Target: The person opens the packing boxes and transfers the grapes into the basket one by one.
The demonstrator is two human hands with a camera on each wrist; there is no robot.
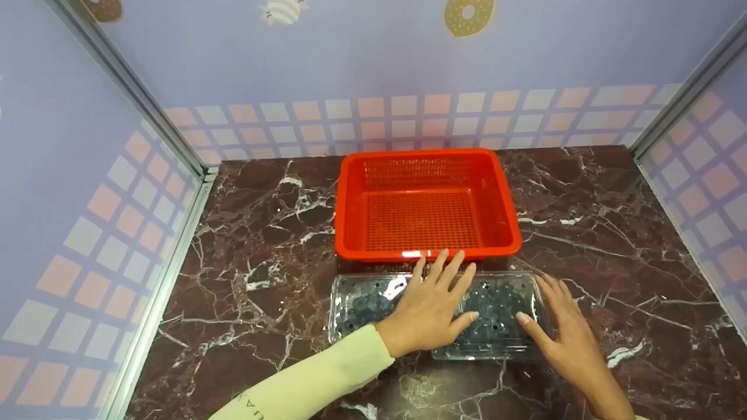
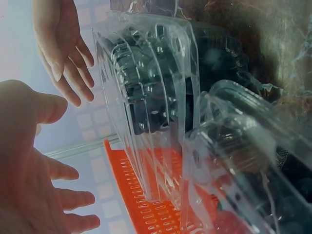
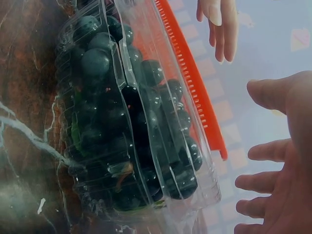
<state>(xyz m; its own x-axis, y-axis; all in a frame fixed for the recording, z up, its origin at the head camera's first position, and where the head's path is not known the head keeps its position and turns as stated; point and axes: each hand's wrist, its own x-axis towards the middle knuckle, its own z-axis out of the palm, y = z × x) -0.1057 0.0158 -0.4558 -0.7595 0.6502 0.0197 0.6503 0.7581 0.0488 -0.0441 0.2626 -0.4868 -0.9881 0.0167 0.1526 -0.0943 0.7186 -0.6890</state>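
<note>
Two clear plastic boxes of dark round fruit, which look like grapes, lie side by side: the left box and the right box. Over the inner ends of both lids hovers my left hand, fingers spread. At the right box's right end is my right hand, its thumb above the lid and its fingers beside the edge. The right wrist view shows the grapes through the plastic, with a gap between the box and my right hand. Neither hand holds anything.
Just behind the boxes stands a red plastic basket with a slotted bottom, nothing in it. Everything sits on a dark red marbled tabletop. Patterned panels enclose the back and both sides.
</note>
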